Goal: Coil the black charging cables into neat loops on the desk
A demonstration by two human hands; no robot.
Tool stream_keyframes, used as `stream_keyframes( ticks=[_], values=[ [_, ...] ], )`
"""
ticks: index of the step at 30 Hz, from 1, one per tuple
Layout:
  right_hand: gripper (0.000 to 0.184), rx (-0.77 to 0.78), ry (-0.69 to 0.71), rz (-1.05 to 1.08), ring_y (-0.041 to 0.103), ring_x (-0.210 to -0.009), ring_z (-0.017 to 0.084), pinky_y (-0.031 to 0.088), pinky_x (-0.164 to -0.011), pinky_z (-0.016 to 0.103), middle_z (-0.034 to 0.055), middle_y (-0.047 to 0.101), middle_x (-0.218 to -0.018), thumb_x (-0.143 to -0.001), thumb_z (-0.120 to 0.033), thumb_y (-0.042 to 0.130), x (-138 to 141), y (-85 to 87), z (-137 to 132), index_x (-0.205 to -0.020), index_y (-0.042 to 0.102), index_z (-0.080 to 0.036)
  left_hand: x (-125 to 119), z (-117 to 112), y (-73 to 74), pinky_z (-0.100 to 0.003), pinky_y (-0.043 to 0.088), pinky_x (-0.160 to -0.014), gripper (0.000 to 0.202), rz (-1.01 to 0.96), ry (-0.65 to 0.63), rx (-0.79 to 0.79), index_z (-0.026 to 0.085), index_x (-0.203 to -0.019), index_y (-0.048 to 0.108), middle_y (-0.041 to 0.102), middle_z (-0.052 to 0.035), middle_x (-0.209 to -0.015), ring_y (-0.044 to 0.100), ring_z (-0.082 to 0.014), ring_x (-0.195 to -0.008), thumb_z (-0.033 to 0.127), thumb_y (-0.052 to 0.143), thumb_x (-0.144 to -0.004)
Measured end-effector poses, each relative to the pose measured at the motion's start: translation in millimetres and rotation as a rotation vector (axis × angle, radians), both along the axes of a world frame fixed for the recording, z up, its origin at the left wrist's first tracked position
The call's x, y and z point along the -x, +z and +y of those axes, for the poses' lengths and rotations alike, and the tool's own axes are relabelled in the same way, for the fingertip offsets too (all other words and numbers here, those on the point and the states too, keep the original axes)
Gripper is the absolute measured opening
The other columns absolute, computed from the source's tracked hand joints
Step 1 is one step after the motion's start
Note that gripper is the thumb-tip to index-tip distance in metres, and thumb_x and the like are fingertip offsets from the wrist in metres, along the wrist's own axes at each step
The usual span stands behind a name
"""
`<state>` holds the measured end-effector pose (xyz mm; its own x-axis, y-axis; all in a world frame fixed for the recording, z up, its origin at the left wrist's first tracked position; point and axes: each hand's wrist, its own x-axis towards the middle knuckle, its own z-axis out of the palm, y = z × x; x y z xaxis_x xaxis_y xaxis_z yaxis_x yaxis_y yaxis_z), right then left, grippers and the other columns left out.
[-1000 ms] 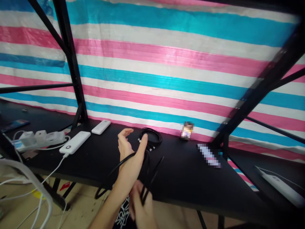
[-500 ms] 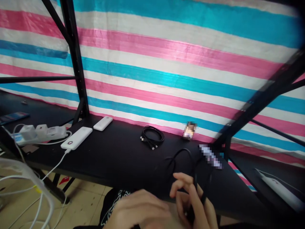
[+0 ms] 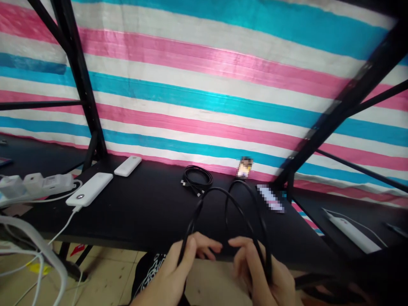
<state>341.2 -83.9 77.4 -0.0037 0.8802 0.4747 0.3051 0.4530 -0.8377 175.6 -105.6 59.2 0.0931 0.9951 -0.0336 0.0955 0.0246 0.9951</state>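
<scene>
A black cable [image 3: 219,192] runs in loose loops between my two hands, arching up over the dark tabletop. My left hand [image 3: 181,267] grips one side of it, with the cable passing between thumb and palm. On the other side, several strands go through my right hand [image 3: 261,272], whose fingers are curled around them. Both hands are near the front edge of the table, apart from each other. Beyond them lies a second black cable [image 3: 199,180], neatly coiled, with its metal plug ends showing at the left and front.
On the black table [image 3: 143,212] lie a white power bank [image 3: 92,187] with a white cable plugged in and a smaller white power bank [image 3: 128,165]. White chargers [image 3: 47,185] stand at the left. A blurred item [image 3: 270,198] lies right. Black metal posts [image 3: 76,76] flank a striped sheet.
My left hand has moved from a blurred position low in front to holding the black cable. The cable's loops now spread between both hands. The view has shifted slightly right.
</scene>
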Motion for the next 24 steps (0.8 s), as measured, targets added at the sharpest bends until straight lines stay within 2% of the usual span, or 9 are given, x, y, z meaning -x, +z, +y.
stream_keyframes(
  ticks=[3,6,8,12,17,19,21,23,24],
  values=[
    [0.025,-0.097,0.064,-0.064,0.057,-0.044,0.012,0.046,-0.043,0.019,0.0013,0.068,-0.064,-0.081,-0.033,0.063,2,-11.0,5,-0.102,0.074,-0.024,-1,6,-2.7,-0.046,0.034,-0.112,0.05,-0.057,-0.033,-0.08,0.034,-0.125,0.058,0.056,-0.0031,-0.134,0.047,-0.0201,-0.129,0.05,0.022,-0.094],
    [0.057,-0.088,0.21,-0.101,0.07,-0.069,0.022,0.055,-0.056,0.024,0.0056,0.074,-0.097,-0.065,-0.033,0.078,9,-16.9,6,-0.121,0.066,-0.028,-3,7,5.6,-0.048,0.033,-0.112,0.046,0.028,-0.177,-0.152,0.034,-0.136,0.047,0.047,-0.004,-0.143,0.041,-0.0221,-0.134,0.045,0.038,-0.092],
    [0.067,-0.027,0.3,-0.104,0.071,-0.078,0.026,0.057,-0.063,0.027,0.0061,0.072,-0.108,-0.058,-0.034,0.083,13,-13.5,5,-0.123,0.065,-0.03,-3,7,13.6,-0.047,0.031,-0.113,0.049,0.11,-0.233,-0.182,0.036,-0.139,0.041,0.044,-0.0031,-0.145,0.04,-0.0216,-0.135,0.042,0.045,-0.09],
    [0.062,0.167,0.378,-0.017,0.065,-0.052,0.017,0.055,-0.052,0.025,-0.001,0.075,-0.08,-0.056,-0.029,0.084,13,1.4,2,-0.116,0.069,-0.037,-8,10,17.2,-0.047,0.032,-0.113,0.05,0.153,-0.201,-0.193,0.034,-0.136,0.047,0.046,-0.0037,-0.144,0.04,-0.0228,-0.135,0.052,0.037,-0.091],
    [0.034,0.276,0.211,0.117,0.054,-0.037,0.012,0.049,-0.042,0.021,-0.004,0.062,-0.048,-0.08,-0.029,0.063,-8,-2.6,3,-0.112,0.071,-0.035,-9,13,7.8,-0.05,0.037,-0.111,0.065,0.111,-0.052,-0.054,0.03,-0.126,0.059,0.056,-0.0062,-0.134,0.047,-0.024,-0.13,0.06,0.013,-0.09],
    [0.033,0.236,0.078,0.187,0.05,-0.034,0.011,0.047,-0.039,0.02,-0.005,0.053,-0.04,-0.083,-0.033,0.061,-22,-11.5,6,-0.114,0.071,-0.029,-2,10,10.9,-0.051,0.037,-0.11,0.062,0.144,-0.053,-0.083,0.031,-0.118,0.065,0.059,-0.0066,-0.13,0.049,-0.0269,-0.127,0.064,0.021,-0.088],
    [0.034,0.162,-0.101,0.246,0.047,-0.033,0.01,0.046,-0.039,0.02,-0.0056,0.049,-0.038,-0.082,-0.035,0.063,-38,-19.1,7,-0.113,0.072,-0.025,7,6,15.6,-0.05,0.044,-0.104,0.054,0.15,-0.062,-0.183,0.031,-0.098,0.074,0.067,-0.0086,-0.116,0.057,-0.0298,-0.116,0.064,0.034,-0.086],
    [0.032,0.082,-0.24,0.244,0.043,-0.032,0.009,0.043,-0.036,0.019,-0.0059,0.048,-0.038,-0.081,-0.035,0.064,-53,-22.3,7,-0.111,0.073,-0.026,16,4,16.4,-0.046,0.052,-0.093,0.043,0.11,-0.003,-0.329,0.03,-0.084,0.076,0.072,-0.0098,-0.1,0.064,-0.0298,-0.102,0.06,0.046,-0.085],
    [0.031,0.032,-0.271,0.214,0.042,-0.031,0.009,0.041,-0.035,0.019,-0.0059,0.048,-0.037,-0.081,-0.033,0.065,-59,-22.0,6,-0.11,0.073,-0.027,19,5,14.3,-0.045,0.054,-0.09,0.036,0.102,0.063,-0.4,0.03,-0.087,0.076,0.072,-0.0096,-0.1,0.064,-0.0295,-0.101,0.056,0.052,-0.083]
  ],
)
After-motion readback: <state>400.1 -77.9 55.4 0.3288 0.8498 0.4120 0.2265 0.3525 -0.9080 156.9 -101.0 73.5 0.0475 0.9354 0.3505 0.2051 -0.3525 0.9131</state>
